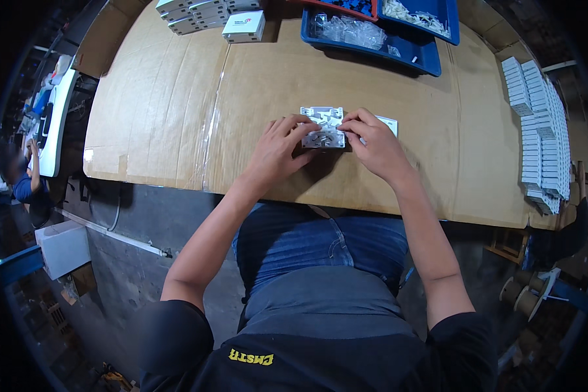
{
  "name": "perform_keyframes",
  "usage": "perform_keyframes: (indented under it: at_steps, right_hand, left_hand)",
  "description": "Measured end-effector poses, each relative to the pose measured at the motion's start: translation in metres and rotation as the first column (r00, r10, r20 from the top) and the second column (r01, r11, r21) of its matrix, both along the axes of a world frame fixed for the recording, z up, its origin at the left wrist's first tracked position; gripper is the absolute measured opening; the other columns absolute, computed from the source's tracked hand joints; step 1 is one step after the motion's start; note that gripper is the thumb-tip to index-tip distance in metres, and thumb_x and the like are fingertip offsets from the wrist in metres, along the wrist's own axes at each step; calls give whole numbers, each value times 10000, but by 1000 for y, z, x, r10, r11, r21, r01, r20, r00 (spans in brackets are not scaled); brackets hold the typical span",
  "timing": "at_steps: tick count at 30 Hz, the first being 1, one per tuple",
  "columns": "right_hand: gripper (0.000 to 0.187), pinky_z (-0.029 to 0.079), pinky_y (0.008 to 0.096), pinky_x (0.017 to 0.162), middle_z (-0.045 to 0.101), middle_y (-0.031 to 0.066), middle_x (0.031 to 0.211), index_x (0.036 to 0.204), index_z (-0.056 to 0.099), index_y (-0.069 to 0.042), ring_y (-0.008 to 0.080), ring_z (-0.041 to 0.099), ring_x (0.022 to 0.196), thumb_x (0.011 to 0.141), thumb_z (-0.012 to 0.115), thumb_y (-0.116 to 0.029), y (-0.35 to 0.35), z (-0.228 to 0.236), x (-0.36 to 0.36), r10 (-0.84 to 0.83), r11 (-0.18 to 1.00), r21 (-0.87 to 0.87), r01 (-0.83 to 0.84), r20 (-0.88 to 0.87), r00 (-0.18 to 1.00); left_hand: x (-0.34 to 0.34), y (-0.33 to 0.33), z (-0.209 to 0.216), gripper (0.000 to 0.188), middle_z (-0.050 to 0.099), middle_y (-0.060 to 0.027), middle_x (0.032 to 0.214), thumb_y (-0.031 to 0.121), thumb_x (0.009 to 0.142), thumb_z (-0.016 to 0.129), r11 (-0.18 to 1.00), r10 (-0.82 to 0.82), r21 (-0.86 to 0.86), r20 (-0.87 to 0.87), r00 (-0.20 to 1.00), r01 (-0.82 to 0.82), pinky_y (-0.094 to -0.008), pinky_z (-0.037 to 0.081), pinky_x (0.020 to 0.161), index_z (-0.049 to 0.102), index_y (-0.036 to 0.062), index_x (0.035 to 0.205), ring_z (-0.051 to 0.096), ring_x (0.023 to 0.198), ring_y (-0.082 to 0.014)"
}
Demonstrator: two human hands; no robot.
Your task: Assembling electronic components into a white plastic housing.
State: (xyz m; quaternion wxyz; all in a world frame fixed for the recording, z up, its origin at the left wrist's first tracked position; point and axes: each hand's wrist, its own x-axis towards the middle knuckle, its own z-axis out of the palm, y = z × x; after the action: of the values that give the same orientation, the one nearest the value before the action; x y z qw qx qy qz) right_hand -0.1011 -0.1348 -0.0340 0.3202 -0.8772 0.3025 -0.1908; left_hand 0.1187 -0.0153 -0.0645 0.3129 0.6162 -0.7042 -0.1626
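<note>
A small white plastic housing (323, 138), its inner side facing up with moulded parts and small metal-looking bits, sits on the cardboard-covered table in front of me. My left hand (276, 149) grips it along the left side, thumb at the lower edge and fingertips reaching over its inside. At the right side, the thumb and index finger of my right hand (377, 145) are pinched together against the housing's edge. Whatever lies between those fingertips is too small to make out. Partly hidden behind the right hand is a flat white piece (391, 124).
Blue trays hold clear plastic parts (353, 31) and white parts (417, 16); a red tray (353, 6) has blue parts. White boxed units (243, 27) stand at back left. Stacked white housings (542, 130) line the right edge. Another person (29, 186) is at far left.
</note>
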Motion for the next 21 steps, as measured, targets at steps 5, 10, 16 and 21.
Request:
perform_keyframes:
  at_steps: [5, 10, 16, 21]
  right_hand:
    - [168, 546, 385, 842, 675, 86, 1091, 1076, 729, -25, 297, 688, 967, 952, 626, -71, -2, 9, -5, -49, 999, 15, 50, -23, 999]
    - [169, 542, 383, 822, 689, 114, 1028, 1079, 726, -18, 315, 687, 951, 962, 629, -94, -11, 29, -3, -22, 996, 83, 23, -16, 1000]
    - [163, 538, 406, 814, 718, 154, 992, 1065, 730, -18, 348, 693, 939, 972, 636, -113, -69, 41, 9, -93, 993, -70, 99, 87, 992]
    - [193, 532, 447, 866, 729, 156, 1007, 1103, 736, -59, 372, 689, 975, 973, 616, -135, -174, 51, 52, -177, 888, -398, 232, 171, 969]
  left_hand:
    - [3, 1, 3, 705, 559, -115, 1380, 244, 764, 873, 996, 85, -22, -112, 990, -88, -465, 408, 1103, 564, 133, 1388, 539, 1284, -346]
    - [9, -4, 4, 938, 509, -154, 1477, 451, 739, 870, 984, 162, -94, 70, 984, -155, -504, 318, 1194, 471, 56, 1491, 451, 1408, -360]
    - [3, -10, 6, 997, 468, -162, 1528, 575, 762, 807, 985, 174, 0, 133, 976, -175, -530, 221, 1252, 444, 46, 1525, 405, 1469, -336]
    - [4, -6, 13, 980, 477, -152, 1513, 599, 769, 794, 980, 195, 13, 117, 974, -198, -514, 223, 1249, 464, 42, 1505, 407, 1457, -334]
